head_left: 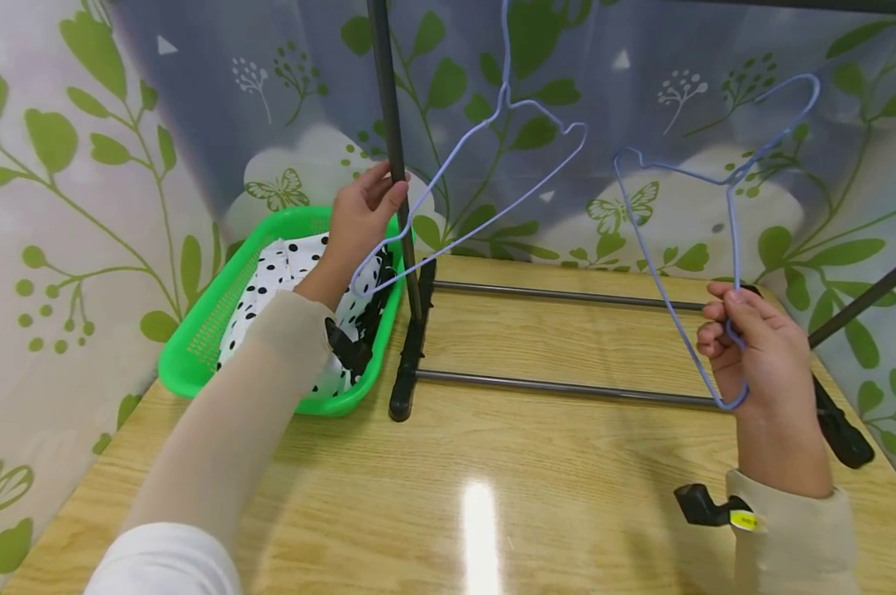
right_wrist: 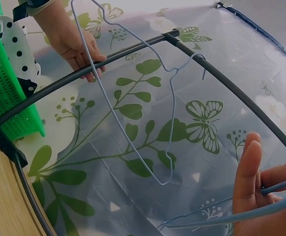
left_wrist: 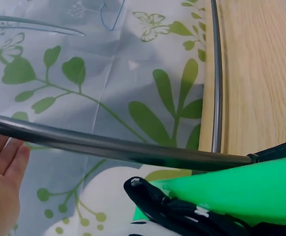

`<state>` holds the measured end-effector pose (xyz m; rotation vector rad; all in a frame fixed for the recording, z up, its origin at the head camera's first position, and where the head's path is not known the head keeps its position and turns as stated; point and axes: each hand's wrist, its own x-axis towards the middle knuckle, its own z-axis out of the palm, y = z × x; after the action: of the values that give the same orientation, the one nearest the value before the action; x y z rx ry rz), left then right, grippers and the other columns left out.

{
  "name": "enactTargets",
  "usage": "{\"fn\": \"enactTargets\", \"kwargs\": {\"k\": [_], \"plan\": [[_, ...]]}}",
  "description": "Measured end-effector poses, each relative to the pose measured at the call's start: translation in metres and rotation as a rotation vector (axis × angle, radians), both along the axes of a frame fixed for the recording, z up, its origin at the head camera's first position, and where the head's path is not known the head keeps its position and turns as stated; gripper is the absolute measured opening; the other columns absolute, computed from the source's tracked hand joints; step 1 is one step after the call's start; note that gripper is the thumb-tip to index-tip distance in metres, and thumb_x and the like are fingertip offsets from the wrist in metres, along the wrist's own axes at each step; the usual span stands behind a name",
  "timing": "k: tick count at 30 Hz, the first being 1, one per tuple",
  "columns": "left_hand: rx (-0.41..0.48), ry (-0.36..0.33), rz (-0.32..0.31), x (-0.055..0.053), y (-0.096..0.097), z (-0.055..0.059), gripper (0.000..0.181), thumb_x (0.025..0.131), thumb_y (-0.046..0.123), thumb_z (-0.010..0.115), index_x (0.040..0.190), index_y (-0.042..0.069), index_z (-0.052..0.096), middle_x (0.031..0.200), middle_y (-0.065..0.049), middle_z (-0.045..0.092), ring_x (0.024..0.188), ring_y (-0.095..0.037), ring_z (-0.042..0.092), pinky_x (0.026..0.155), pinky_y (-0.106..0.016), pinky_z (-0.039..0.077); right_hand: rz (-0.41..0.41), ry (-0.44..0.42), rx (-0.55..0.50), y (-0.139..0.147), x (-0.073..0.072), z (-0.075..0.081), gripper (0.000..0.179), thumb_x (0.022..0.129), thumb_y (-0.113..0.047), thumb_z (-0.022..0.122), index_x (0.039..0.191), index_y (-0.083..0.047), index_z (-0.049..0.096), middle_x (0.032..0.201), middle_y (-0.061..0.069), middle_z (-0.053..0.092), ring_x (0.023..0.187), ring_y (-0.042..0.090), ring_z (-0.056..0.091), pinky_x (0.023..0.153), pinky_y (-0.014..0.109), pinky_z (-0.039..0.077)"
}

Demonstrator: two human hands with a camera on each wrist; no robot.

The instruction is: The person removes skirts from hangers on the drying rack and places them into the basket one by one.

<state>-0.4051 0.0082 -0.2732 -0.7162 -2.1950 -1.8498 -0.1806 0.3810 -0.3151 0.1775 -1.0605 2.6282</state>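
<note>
My left hand [head_left: 362,211] grips the dark upright pole [head_left: 387,91] of a metal rack, thumb on one side and fingers on the other. Close to that hand, a light blue wire hanger [head_left: 485,124] hangs by its hook from the rack's top bar [right_wrist: 241,97]. On the right, my right hand [head_left: 771,355] holds a second blue hanger [head_left: 732,178] by one end, its hook pointing up and away. Below the left forearm, white cloth with black dots [head_left: 269,273] and black patterned cloth [left_wrist: 153,194] lie in a green basket [head_left: 169,372].
The rack stands on a wooden table [head_left: 567,463], with two lower crossbars [head_left: 567,386] and black feet [head_left: 842,430]. Against its left foot sits the basket. Behind everything hangs a leaf-patterned curtain [head_left: 314,91].
</note>
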Motion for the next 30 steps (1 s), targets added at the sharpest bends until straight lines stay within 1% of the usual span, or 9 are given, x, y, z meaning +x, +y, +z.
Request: {"fn": "enactTargets", "kwargs": {"k": [3, 6, 12, 14, 20, 23, 26, 30], "plan": [[-0.033, 0.021, 0.031, 0.002, 0.002, -0.001, 0.045, 0.096, 0.018, 0.062, 0.136, 0.001, 0.054, 0.127, -0.015, 0.063, 0.115, -0.02, 0.062, 0.097, -0.03, 0.047, -0.005, -0.003, -0.003, -0.001, 0.0, 0.001, 0.021, 0.099, -0.002, 0.051, 0.103, 0.011, 0.067, 0.076, 0.018, 0.069, 0.057, 0.024, 0.067, 0.05, 0.028, 0.054], [-0.034, 0.04, 0.042, 0.002, 0.006, -0.002, 0.039, 0.095, 0.017, 0.063, 0.129, -0.002, 0.06, 0.122, -0.017, 0.065, 0.11, -0.019, 0.065, 0.094, -0.029, 0.049, -0.007, -0.008, -0.006, -0.001, 0.0, 0.001, 0.021, 0.099, -0.002, 0.051, 0.104, 0.011, 0.067, 0.076, 0.018, 0.069, 0.057, 0.024, 0.066, 0.05, 0.028, 0.054], [-0.061, 0.105, 0.077, 0.001, 0.01, -0.003, 0.029, 0.094, 0.015, 0.064, 0.114, -0.007, 0.065, 0.111, -0.021, 0.069, 0.099, -0.021, 0.069, 0.089, -0.028, 0.052, -0.008, -0.006, 0.001, -0.004, 0.002, 0.003, 0.021, 0.099, -0.002, 0.051, 0.104, 0.011, 0.067, 0.076, 0.017, 0.069, 0.056, 0.024, 0.066, 0.05, 0.028, 0.054], [-0.064, 0.119, 0.092, 0.003, 0.011, -0.004, 0.027, 0.095, 0.013, 0.063, 0.113, -0.007, 0.065, 0.109, -0.02, 0.069, 0.099, -0.022, 0.069, 0.087, -0.028, 0.053, -0.003, 0.001, 0.013, -0.005, 0.002, 0.003, 0.022, 0.099, -0.002, 0.05, 0.104, 0.011, 0.067, 0.076, 0.017, 0.069, 0.057, 0.024, 0.066, 0.051, 0.028, 0.054], [0.002, 0.148, 0.094, 0.01, 0.014, -0.006, 0.024, 0.096, 0.007, 0.06, 0.111, -0.01, 0.064, 0.107, -0.024, 0.068, 0.099, -0.029, 0.069, 0.087, -0.027, 0.053, -0.01, 0.011, 0.036, -0.008, 0.004, 0.006, 0.022, 0.099, -0.001, 0.05, 0.103, 0.011, 0.067, 0.076, 0.017, 0.068, 0.057, 0.024, 0.066, 0.05, 0.028, 0.053], [0.012, 0.177, 0.099, 0.009, 0.017, -0.006, 0.024, 0.096, 0.006, 0.06, 0.111, -0.012, 0.064, 0.107, -0.025, 0.068, 0.098, -0.031, 0.069, 0.086, -0.027, 0.053, -0.027, 0.023, 0.046, -0.009, 0.005, 0.008, 0.022, 0.099, -0.001, 0.05, 0.103, 0.012, 0.067, 0.075, 0.017, 0.068, 0.056, 0.024, 0.066, 0.05, 0.028, 0.053], [0.008, 0.213, 0.116, 0.006, 0.018, -0.009, 0.024, 0.095, 0.007, 0.061, 0.11, -0.011, 0.064, 0.105, -0.024, 0.069, 0.096, -0.028, 0.07, 0.083, -0.027, 0.054, -0.034, 0.037, 0.062, -0.01, 0.007, 0.01, 0.022, 0.099, -0.001, 0.049, 0.103, 0.013, 0.066, 0.075, 0.017, 0.067, 0.055, 0.024, 0.065, 0.049, 0.028, 0.052], [0.003, 0.221, 0.122, 0.003, 0.018, -0.013, 0.025, 0.095, 0.009, 0.062, 0.11, -0.011, 0.064, 0.105, -0.022, 0.07, 0.095, -0.026, 0.07, 0.082, -0.027, 0.055, -0.031, 0.044, 0.088, -0.013, 0.009, 0.013, 0.021, 0.099, -0.002, 0.051, 0.104, 0.012, 0.066, 0.075, 0.017, 0.067, 0.055, 0.023, 0.065, 0.048, 0.027, 0.051]]}}
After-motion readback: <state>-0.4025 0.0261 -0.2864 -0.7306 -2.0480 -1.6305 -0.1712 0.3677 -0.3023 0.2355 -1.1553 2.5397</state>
